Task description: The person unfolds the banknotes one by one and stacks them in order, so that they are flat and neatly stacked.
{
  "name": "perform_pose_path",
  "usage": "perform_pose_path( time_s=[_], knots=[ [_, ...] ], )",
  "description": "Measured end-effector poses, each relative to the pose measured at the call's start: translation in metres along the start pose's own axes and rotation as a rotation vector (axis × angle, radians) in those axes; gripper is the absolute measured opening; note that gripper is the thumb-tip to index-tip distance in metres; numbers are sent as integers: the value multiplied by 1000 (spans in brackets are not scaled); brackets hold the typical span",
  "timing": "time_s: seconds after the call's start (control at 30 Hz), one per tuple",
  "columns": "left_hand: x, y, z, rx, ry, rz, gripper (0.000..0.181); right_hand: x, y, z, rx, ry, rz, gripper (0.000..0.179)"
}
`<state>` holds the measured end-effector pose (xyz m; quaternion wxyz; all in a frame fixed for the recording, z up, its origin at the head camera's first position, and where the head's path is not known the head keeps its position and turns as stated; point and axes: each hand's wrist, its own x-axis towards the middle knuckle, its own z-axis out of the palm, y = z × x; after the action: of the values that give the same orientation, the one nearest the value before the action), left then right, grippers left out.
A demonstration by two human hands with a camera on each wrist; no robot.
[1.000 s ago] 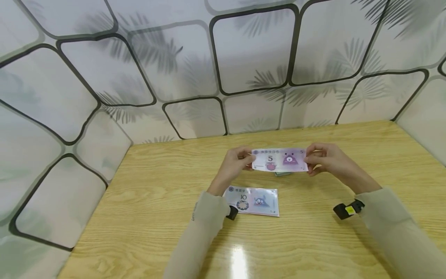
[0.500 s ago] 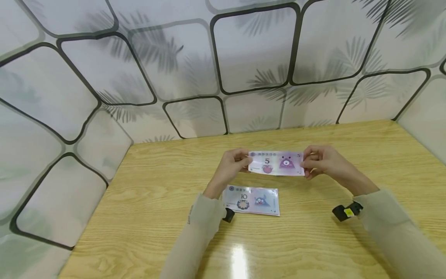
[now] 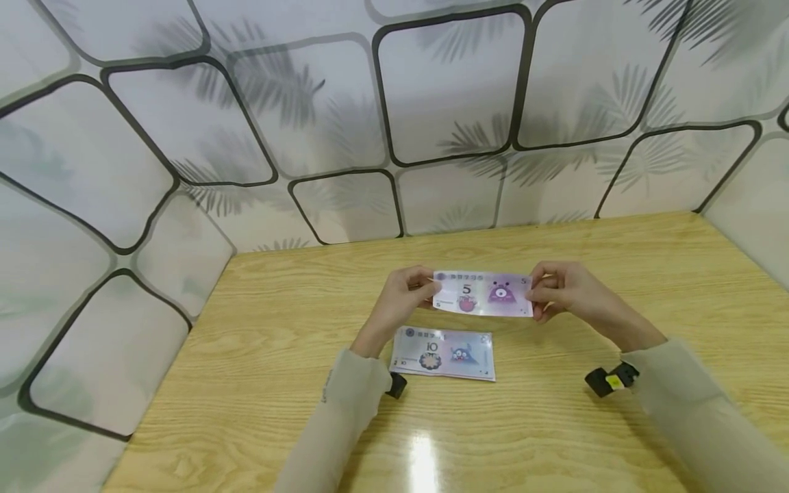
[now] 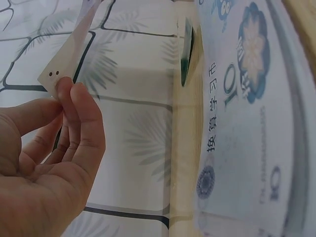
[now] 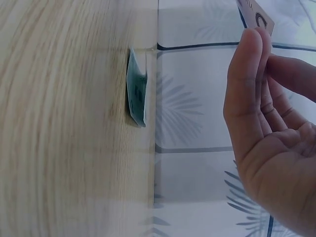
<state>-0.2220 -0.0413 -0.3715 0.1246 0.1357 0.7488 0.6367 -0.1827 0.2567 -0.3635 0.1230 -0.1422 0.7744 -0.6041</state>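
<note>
A purple play banknote (image 3: 483, 294) marked 5 is stretched between both hands above the table, its printed face toward the head camera. My left hand (image 3: 403, 299) pinches its left end between thumb and fingers; my right hand (image 3: 566, 294) pinches the right end the same way. Just nearer to me, a small stack of bluish play banknotes (image 3: 442, 353) marked 10 lies flat on the wood. The left wrist view shows the edges of several layered notes in that stack (image 4: 242, 123). A bent green banknote (image 5: 137, 91) rests farther back on the table, hidden behind the purple one in the head view.
The light wooden table (image 3: 277, 383) meets a wall (image 3: 450, 89) covered with a leaf-and-frame pattern at the back and left. A black wrist camera (image 3: 610, 380) hangs below the right sleeve, another (image 3: 396, 385) below the left, close by the 10 stack.
Both hands have shifted slightly left and toward me, carrying the purple banknote along. The green corner that showed beneath it is now covered, and more of the 10 stack's left end shows.
</note>
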Motion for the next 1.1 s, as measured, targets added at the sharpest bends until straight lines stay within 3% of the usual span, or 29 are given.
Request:
perform_pose_path(
  time_s=[0.5, 0.8, 1.1],
  knots=[
    [-13, -2, -11, 75, -13, 27, 24, -2, 2, 12, 34, -87, -62, 16],
    [-25, -1, -19, 91, -53, 41, 26, -5, 0, 19, 10, -121, -26, 16],
    [-33, -5, -27, 109, -77, 39, 25, -6, 0, 27, 12, -155, -42, 14]
  ],
)
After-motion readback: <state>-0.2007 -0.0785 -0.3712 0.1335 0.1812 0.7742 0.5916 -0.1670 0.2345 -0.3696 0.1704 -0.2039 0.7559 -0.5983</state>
